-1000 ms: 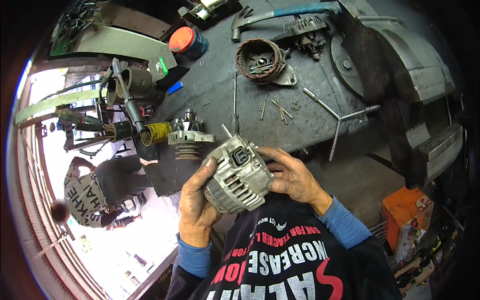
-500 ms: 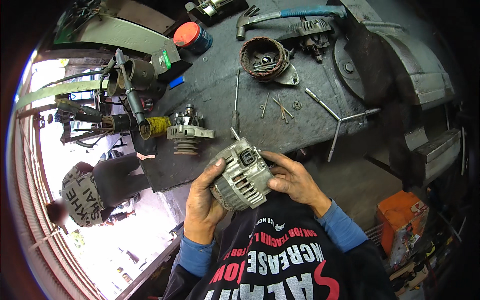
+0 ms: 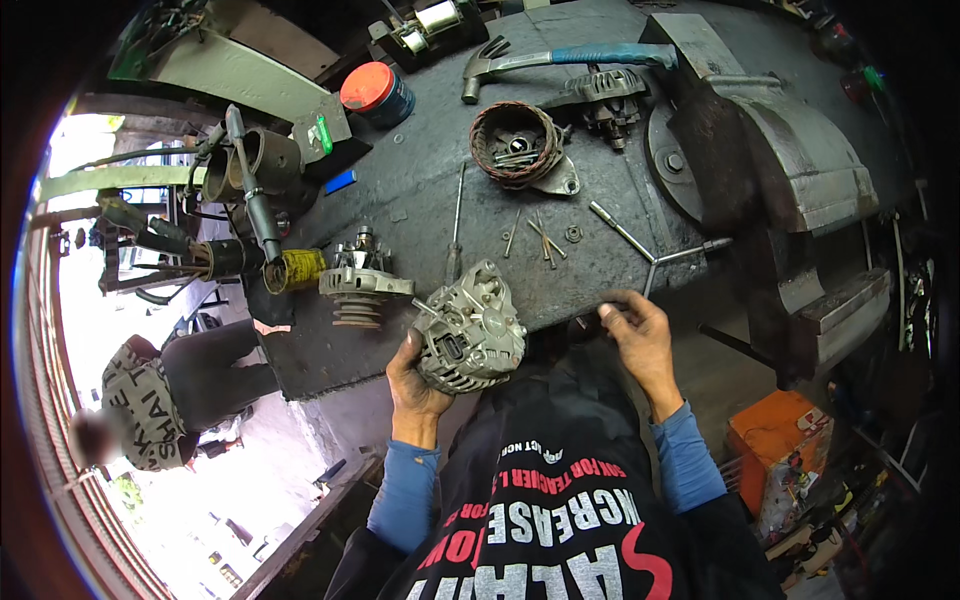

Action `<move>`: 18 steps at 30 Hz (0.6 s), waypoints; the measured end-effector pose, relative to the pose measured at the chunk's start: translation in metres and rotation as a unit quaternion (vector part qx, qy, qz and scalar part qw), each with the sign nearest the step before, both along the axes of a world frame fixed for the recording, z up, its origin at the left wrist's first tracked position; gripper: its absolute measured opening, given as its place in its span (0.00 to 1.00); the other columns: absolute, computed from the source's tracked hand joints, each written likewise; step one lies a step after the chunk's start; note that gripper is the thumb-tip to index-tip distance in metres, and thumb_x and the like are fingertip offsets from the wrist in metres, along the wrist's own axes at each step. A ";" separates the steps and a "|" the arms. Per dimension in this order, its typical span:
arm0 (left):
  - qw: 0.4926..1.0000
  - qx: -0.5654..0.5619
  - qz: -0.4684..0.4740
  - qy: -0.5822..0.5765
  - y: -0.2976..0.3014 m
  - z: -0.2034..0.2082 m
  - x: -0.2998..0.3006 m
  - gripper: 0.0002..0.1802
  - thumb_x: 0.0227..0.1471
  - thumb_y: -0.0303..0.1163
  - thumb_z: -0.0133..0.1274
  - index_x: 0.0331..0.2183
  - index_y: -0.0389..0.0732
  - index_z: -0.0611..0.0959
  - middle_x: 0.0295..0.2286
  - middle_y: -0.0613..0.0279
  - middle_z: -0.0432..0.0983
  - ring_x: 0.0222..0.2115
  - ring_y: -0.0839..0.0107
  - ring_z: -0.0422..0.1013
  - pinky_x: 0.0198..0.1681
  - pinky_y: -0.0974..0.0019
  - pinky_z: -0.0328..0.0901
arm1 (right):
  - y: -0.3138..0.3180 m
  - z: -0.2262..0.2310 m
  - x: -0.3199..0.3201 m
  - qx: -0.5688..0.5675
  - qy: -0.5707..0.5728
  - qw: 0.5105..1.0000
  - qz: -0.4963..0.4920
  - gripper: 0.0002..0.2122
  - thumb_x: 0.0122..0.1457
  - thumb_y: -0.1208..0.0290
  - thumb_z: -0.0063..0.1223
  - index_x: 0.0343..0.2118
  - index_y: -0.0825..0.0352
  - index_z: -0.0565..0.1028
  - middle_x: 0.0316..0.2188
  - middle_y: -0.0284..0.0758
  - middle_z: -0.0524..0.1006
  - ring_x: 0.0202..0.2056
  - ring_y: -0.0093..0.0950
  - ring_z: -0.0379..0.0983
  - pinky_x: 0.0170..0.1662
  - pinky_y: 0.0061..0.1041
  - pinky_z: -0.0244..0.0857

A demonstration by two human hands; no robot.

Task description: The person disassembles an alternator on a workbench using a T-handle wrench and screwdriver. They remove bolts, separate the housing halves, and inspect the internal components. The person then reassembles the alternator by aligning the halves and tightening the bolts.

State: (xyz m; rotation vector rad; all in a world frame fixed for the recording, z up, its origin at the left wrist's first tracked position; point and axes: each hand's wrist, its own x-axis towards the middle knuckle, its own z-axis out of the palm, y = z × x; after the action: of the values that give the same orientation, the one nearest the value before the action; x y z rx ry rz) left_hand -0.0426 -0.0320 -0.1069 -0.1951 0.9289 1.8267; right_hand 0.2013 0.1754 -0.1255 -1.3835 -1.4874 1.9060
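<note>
A grey metal alternator (image 3: 478,335) with a finned, slotted housing and a dark plug socket is held just off the bench's front edge. My left hand (image 3: 415,385) is closed round its left side, the thumb up along the casing. My right hand (image 3: 645,345) is apart from it, to the right, its fingers loosely bent and nothing visible in them. Nearest that hand on the bench is a three-armed Y socket wrench (image 3: 652,260). Behind the alternator lie a screwdriver (image 3: 456,240), several long bolts (image 3: 545,240) and a nut (image 3: 573,234).
On the bench (image 3: 420,190) are a pulley-end alternator part (image 3: 362,285), a copper-wound stator (image 3: 505,120), a claw hammer (image 3: 570,60), another alternator part (image 3: 608,105) and a red-lidded tub (image 3: 372,90). A big vise (image 3: 770,150) stands right; a person (image 3: 170,390) is at the left.
My right hand has let go of the alternator and moved away to the right. The alternator, now in my left hand alone, has turned and tilted, showing its end face.
</note>
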 end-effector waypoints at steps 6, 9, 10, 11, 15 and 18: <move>0.999 0.042 0.015 -0.016 0.002 -0.020 0.000 0.47 0.59 0.62 0.57 0.63 0.32 0.73 0.59 0.44 0.73 0.59 0.44 0.71 0.65 0.36 0.63 | -0.003 0.017 -0.010 0.015 -0.037 0.997 0.059 0.13 0.65 0.72 0.64 0.49 0.73 0.80 0.34 0.33 0.83 0.33 0.19 0.77 0.41 0.20 0.73; 0.998 0.052 0.020 -0.028 0.002 -0.029 -0.001 0.47 0.59 0.61 0.58 0.63 0.32 0.73 0.59 0.44 0.73 0.59 0.44 0.71 0.65 0.37 0.64 | -0.016 0.011 -0.020 0.028 -0.014 0.995 0.094 0.13 0.64 0.70 0.65 0.49 0.70 0.82 0.33 0.32 0.82 0.32 0.18 0.76 0.38 0.21 0.72; 0.998 0.055 0.019 -0.026 0.001 -0.031 -0.002 0.47 0.58 0.61 0.59 0.63 0.32 0.73 0.59 0.44 0.74 0.59 0.44 0.71 0.65 0.37 0.64 | -0.022 0.008 -0.023 0.034 -0.009 0.995 0.097 0.13 0.64 0.70 0.65 0.49 0.70 0.81 0.33 0.32 0.82 0.32 0.18 0.75 0.37 0.20 0.72; 0.998 0.057 0.017 -0.024 0.000 -0.033 -0.002 0.47 0.58 0.60 0.59 0.63 0.32 0.73 0.59 0.44 0.74 0.59 0.44 0.71 0.65 0.37 0.64 | -0.026 0.004 -0.026 0.031 0.006 0.994 0.104 0.14 0.64 0.70 0.65 0.49 0.71 0.81 0.33 0.33 0.82 0.31 0.18 0.75 0.36 0.21 0.72; 0.999 0.048 0.021 -0.008 0.002 -0.037 -0.004 0.47 0.56 0.59 0.62 0.63 0.32 0.73 0.59 0.44 0.74 0.59 0.43 0.71 0.65 0.36 0.64 | -0.035 0.010 -0.036 0.039 -0.018 0.989 0.139 0.15 0.63 0.69 0.65 0.50 0.71 0.81 0.32 0.35 0.83 0.29 0.19 0.76 0.36 0.22 0.73; 0.999 0.044 0.023 -0.021 0.000 -0.041 -0.005 0.46 0.55 0.58 0.62 0.62 0.32 0.74 0.59 0.44 0.74 0.58 0.43 0.72 0.64 0.36 0.64 | -0.033 0.013 -0.037 0.052 -0.031 0.986 0.156 0.15 0.64 0.69 0.65 0.49 0.71 0.81 0.33 0.36 0.84 0.30 0.20 0.77 0.37 0.23 0.74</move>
State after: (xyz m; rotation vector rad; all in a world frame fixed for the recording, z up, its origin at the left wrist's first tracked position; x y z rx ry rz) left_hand -0.0481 -0.0320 -0.1476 -0.1998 0.8185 1.8956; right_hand 0.1645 0.1419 -0.1120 -1.2324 -1.8996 1.9438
